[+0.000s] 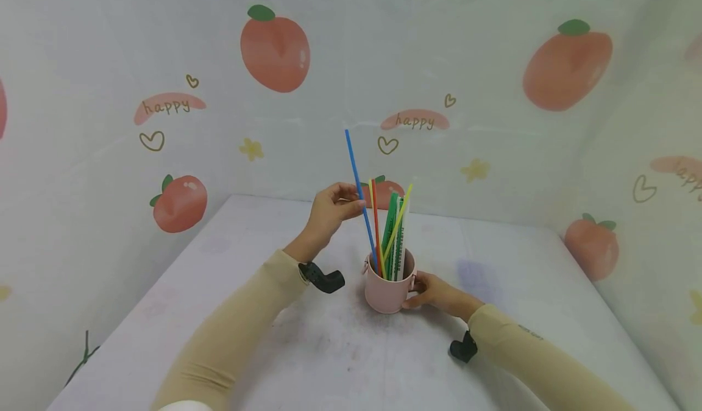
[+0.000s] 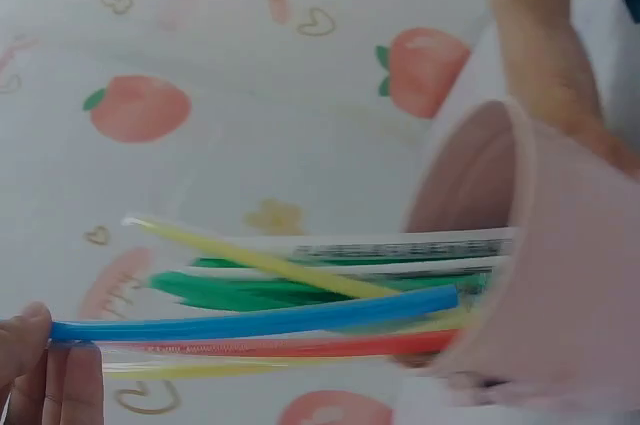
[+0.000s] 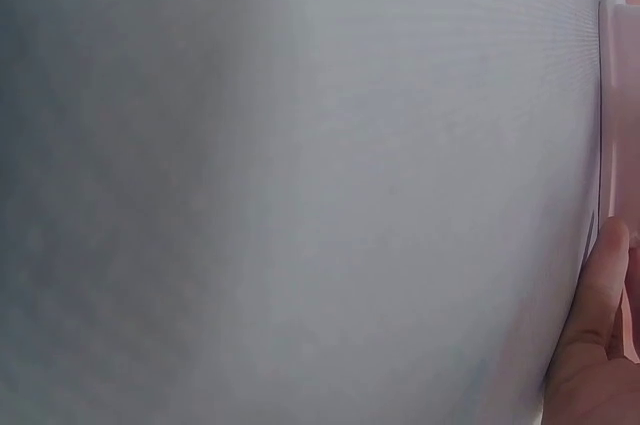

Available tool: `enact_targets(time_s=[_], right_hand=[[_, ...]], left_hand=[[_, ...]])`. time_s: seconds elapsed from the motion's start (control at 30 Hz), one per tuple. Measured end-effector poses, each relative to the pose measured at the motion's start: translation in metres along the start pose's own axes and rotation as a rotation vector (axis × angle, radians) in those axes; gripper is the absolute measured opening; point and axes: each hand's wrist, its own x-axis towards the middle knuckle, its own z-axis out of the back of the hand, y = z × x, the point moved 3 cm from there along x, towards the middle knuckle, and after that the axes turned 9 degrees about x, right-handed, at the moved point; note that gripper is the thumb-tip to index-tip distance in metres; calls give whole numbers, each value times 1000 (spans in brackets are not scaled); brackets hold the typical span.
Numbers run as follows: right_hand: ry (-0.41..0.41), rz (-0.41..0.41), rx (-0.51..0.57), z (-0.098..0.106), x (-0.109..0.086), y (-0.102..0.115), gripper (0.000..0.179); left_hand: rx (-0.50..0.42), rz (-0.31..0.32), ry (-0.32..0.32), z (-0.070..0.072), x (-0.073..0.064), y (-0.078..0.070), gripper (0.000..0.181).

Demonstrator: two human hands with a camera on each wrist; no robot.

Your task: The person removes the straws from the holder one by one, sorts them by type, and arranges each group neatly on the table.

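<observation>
A long blue straw (image 1: 353,164) leans up and to the left, pinched between the thumb and fingers of my left hand (image 1: 331,211). Its lower end (image 2: 445,298) shows at the mouth of a small pink bucket (image 1: 385,295). Inside the bucket stand a red straw (image 1: 376,228), yellow straws (image 1: 406,199), green strips (image 1: 390,221) and white strips with dark print (image 2: 400,248). Low on the bucket's right side, my right hand (image 1: 439,292) grips it, thumb (image 3: 603,270) along the wall near the base; its other fingers are partly hidden.
The bucket stands on a white-covered table (image 1: 351,350) with faint smudges. Behind it hangs a pale backdrop (image 1: 329,112) printed with peaches, hearts and words. A thin dark green stalk-like thing (image 1: 85,356) is at the table's left edge. Each wrist bears a black camera mount (image 1: 323,278).
</observation>
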Motion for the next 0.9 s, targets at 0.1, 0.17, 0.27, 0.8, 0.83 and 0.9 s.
enact_targets(time_s=[0.1, 0.17, 0.27, 0.8, 0.83, 0.9], right_hand=[[-8, -11, 0, -1, 0, 1, 70], [-19, -20, -4, -1, 0, 1, 71], [-28, -27, -10, -1, 0, 1, 72], [-22, -8, -8, 3, 2, -2, 67], [-26, -14, -8, 3, 2, -2, 68], [-27, -18, -5, 3, 2, -2, 69]], left_hand=[[-21, -20, -36, 11, 8, -19, 30], [-40, -30, -57, 18, 12, -30, 32], [-73, -27, -75, 28, 18, -41, 36], [109, 222, 5, 42, 13, 20, 41], [128, 237, 14, 41, 11, 28, 41], [163, 267, 27, 38, 7, 43, 40]])
